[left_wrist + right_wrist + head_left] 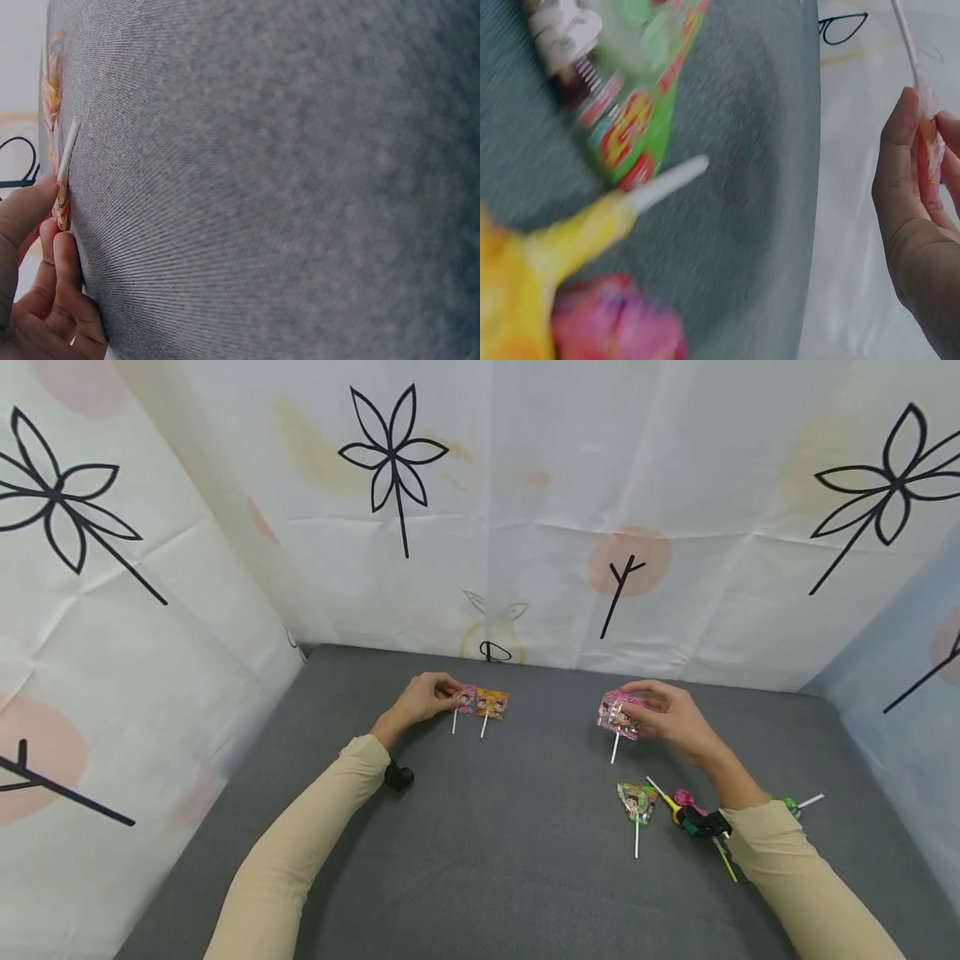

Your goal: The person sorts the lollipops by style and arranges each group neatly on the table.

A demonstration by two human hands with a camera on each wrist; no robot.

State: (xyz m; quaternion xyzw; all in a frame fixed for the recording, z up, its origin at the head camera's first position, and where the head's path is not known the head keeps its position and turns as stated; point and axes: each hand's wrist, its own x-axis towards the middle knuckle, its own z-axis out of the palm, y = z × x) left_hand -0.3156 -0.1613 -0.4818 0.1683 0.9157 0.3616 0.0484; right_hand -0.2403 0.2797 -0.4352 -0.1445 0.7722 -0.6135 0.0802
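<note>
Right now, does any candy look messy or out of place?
Nothing looks broken or spilled. Two lollipops lie neatly side by side at the left hand; the ones near the right wrist lie jumbled, sticks pointing different ways.

Long beige sleeves on both arms; small black device at each wrist; hands bare.
</note>
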